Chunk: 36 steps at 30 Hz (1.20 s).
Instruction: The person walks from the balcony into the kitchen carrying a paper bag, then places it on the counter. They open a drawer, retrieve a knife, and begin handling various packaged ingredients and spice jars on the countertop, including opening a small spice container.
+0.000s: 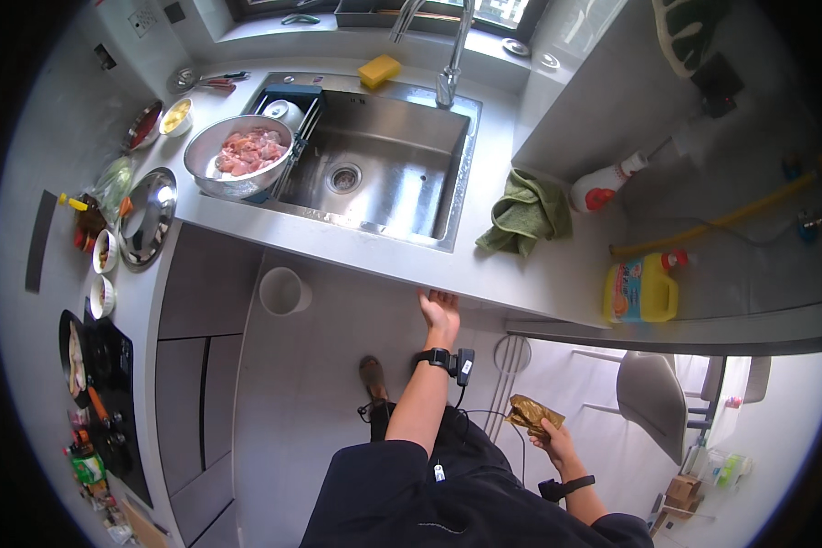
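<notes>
My right hand [557, 444] grips a crumpled gold foil packet [536, 414], held low on the right, away from the counter. Palm upward, my left hand [441, 314] reaches to the front edge of the white countertop [356, 244]. Its fingertips are partly hidden at that edge, so their hold is unclear. Beyond it lies a stainless steel sink [390, 181] with a few wet patches. A metal bowl [236, 185] of raw meat pieces [252, 152] rests at the sink's left side, by a dish rack [308, 116].
A green cloth [529, 212], a spray bottle [606, 181] and a yellow detergent jug [640, 289] stand right of the sink. A white bin [284, 291] is on the floor. At left are a metal lid [148, 218] and a frying pan [75, 359] on the black cooktop [113, 404].
</notes>
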### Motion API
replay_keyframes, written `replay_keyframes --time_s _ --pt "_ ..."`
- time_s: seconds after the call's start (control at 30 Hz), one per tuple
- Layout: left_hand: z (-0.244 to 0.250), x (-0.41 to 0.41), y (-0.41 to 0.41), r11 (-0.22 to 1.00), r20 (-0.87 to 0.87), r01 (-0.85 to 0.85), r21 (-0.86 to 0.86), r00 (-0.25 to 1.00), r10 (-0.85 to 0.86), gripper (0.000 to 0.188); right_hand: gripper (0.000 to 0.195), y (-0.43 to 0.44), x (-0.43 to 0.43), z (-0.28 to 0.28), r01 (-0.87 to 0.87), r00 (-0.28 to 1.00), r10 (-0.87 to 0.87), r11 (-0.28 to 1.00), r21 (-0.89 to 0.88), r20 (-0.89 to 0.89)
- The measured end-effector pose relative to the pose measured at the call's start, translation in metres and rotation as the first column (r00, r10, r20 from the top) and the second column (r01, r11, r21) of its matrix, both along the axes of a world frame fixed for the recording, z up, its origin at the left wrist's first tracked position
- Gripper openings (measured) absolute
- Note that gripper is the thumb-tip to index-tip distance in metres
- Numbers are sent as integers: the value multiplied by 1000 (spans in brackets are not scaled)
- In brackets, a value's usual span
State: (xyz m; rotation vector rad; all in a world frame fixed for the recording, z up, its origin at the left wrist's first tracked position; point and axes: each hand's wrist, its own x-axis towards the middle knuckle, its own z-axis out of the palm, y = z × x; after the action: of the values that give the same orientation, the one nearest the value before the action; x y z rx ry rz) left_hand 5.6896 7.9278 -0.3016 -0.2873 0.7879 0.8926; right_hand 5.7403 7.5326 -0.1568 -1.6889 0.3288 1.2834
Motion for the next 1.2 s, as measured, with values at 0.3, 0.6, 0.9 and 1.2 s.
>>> replay_keyframes --time_s 0.3,0.6,0.9,1.2 --pt "-3 -9 3 995 25 75 59 997 -76 60 32 -31 -27 5 78 997 -78 997 -2 17" --pt "-13 -12 5 989 9 104 109 994 -106 66 29 -39 -44 11 125 992 -125 992 -33 3" --pt "-14 -10 2 995 -5 54 86 999 -53 65 28 -19 -25 13 88 996 -87 996 -14 35" --pt "-20 -11 5 989 12 94 116 995 -96 75 31 1 -15 6 57 998 -57 998 -16 11"
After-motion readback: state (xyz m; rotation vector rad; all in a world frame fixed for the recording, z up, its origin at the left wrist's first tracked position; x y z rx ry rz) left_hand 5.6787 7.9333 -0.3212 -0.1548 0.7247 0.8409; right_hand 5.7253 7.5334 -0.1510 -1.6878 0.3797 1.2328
